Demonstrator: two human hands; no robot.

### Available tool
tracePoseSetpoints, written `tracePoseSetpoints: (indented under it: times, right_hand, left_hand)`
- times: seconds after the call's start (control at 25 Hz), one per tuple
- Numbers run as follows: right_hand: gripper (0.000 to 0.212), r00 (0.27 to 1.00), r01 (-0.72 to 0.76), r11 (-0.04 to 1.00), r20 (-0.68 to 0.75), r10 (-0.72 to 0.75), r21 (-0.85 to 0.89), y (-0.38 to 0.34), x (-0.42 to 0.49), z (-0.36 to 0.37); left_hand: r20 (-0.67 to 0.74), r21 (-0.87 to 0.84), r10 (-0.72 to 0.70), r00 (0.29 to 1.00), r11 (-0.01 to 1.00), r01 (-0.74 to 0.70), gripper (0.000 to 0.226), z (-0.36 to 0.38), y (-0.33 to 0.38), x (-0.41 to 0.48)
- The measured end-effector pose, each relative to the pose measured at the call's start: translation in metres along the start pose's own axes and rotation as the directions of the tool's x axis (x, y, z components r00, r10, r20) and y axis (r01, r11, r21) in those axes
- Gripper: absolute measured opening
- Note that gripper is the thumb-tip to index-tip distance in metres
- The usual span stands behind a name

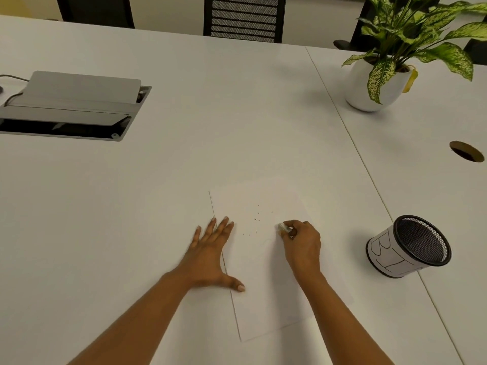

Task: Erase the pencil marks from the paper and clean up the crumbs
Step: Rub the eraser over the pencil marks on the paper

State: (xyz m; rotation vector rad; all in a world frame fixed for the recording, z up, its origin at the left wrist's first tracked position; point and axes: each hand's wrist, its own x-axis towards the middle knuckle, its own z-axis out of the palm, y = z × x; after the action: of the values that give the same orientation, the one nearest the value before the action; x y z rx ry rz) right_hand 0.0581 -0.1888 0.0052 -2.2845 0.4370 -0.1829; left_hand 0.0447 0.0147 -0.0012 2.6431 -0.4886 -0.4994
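A white table (131, 206) fills most of the frame. A white sheet of paper (263, 299) is laid on it at the lower centre, slightly skewed. Small dark crumbs (255, 219) are scattered over the upper half of the sheet. At the lower right, well apart from the paper, a black mesh cup (411, 246) wrapped in a white band with drawn lines is set on the table. A seam (355, 143) in the tabletop is seen running diagonally between paper and cup. Farther off, a round cable hole (466, 151) is cut near the right edge, and a grey cable box (71, 106) with a raised lid is sunk into the table at the middle left. A leafy plant in a round white pot (369, 85) is placed at the upper right. Dark chairs (243, 18) are lined along the top edge.

The left hand (210, 256) is laid flat across the paper's left edge, fingers spread, thumb on the sheet. A pale eraser (283, 227) is pinched in the curled fingers of the right hand (303, 243), its tip held down at the paper just right of the crumbs
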Motion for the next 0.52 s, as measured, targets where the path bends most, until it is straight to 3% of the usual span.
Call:
tracePoseSetpoints:
  times: [0.16,0.36,0.52]
  right_hand:
    - [0.016,0.999,0.042,0.999,-0.002,-0.043,-0.016,-0.004,-0.008,0.001]
    - [0.011,0.906,0.374,0.926,0.195,-0.376,0.049,-0.008,-0.075,0.018]
    - [0.019,0.906,0.393,0.92,0.173,-0.386,-0.003,-0.016,-0.049,0.026]
  left_hand:
    - [0.051,0.082,0.007,0.999,0.997,-0.011,0.149,-0.002,-0.006,0.004]
    - [0.104,0.109,-0.091,0.99,0.991,0.08,0.142,-0.005,0.003,0.004]
    - [0.127,0.132,-0.111,0.986,0.987,0.095,0.141,-0.005,0.006,0.006]
